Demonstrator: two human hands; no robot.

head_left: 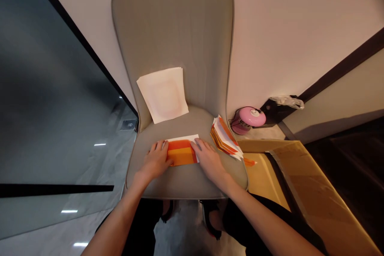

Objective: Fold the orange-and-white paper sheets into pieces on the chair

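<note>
A folded sheet of paper [181, 156], orange and yellow with a white border, lies flat on the seat of a grey chair [186, 188]. My left hand [156, 160] rests on its left end, fingers stretched out. On the right end lies my right hand [208, 160], its fingers also extended and pressing on the paper. To the right on the seat sits a fanned pile of folded orange and white papers [226, 138]. A stack of pale square sheets [165, 94] leans against the chair's backrest at the left.
Beside the chair on the right stands an open cardboard box [318, 192]. Behind it are a pink round-topped device [252, 117] and a black box [274, 112] with clear plastic on top. A dark glass panel [54, 88] borders the left side.
</note>
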